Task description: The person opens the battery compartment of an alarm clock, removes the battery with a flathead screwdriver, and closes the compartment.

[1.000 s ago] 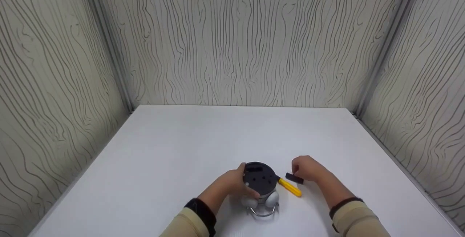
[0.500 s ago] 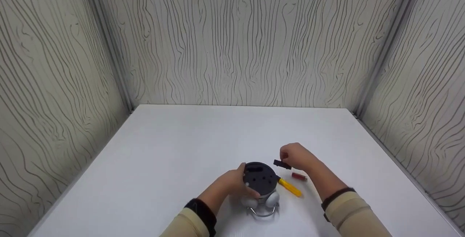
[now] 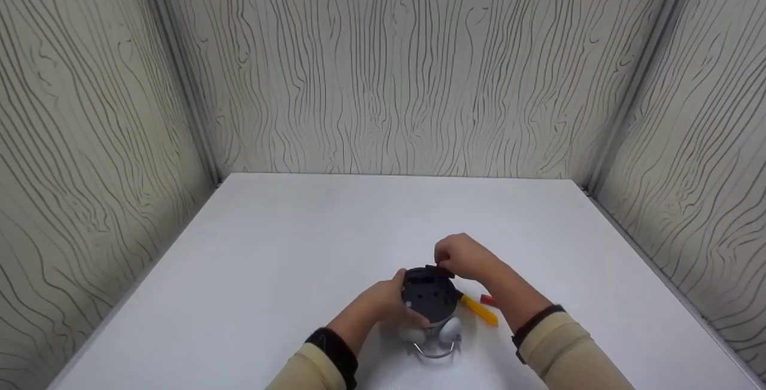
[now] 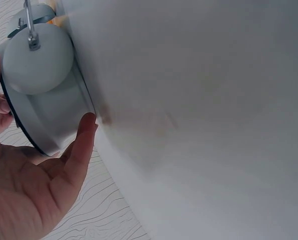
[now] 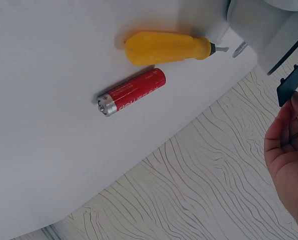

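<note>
A twin-bell alarm clock (image 3: 429, 309) lies face down, its black back up and its bells and wire handle toward me. My left hand (image 3: 383, 301) grips the clock's left side, thumb near the bells; the left wrist view shows its fingers curved round the pale casing (image 4: 53, 112). Between thumb and fingertips, my right hand (image 3: 470, 256) pinches a small black battery cover (image 5: 291, 84) with two little tabs along one edge. That cover is over the clock's far right rim, beside the dark battery slot (image 3: 420, 279). Fingers partly hide it in the head view.
Right of the clock lies a screwdriver (image 5: 166, 47) with a yellow handle, its tip pointing toward the clock. Beside it is a red battery (image 5: 133, 91), partly covered by my right forearm in the head view. A white table (image 3: 299, 228) stands against wood-patterned walls (image 3: 383, 67).
My right hand has lifted the battery cover from beside the screwdriver and carried it left to the clock. The red battery has come into sight. My left hand has stayed put.
</note>
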`<state>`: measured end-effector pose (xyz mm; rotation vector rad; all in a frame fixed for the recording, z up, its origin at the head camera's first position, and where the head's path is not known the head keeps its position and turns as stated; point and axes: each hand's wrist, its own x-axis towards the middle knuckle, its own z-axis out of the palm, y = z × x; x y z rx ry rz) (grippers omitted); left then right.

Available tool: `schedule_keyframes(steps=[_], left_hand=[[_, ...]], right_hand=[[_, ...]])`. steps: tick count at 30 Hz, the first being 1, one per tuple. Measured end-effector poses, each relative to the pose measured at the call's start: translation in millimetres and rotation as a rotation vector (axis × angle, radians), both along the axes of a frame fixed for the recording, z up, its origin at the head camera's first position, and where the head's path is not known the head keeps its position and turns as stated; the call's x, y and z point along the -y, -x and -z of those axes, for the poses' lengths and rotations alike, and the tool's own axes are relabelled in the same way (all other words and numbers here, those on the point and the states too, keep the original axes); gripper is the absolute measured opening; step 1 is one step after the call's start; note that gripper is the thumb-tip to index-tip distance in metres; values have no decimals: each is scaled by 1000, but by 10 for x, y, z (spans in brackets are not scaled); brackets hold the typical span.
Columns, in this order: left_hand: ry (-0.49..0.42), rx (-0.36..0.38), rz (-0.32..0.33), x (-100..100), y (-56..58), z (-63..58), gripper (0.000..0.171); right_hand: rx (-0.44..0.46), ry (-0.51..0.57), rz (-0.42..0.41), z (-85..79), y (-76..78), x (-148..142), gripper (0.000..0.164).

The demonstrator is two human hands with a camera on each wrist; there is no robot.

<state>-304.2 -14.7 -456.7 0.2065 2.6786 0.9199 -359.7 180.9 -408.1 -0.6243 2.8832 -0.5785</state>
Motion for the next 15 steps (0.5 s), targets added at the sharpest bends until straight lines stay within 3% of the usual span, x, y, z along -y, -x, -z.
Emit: schedule_keyframes(steps=[15], left_hand=[[-29, 11, 18, 17, -8, 3, 115]], right_hand=[[-25, 3, -74, 80, -13, 180, 15]])
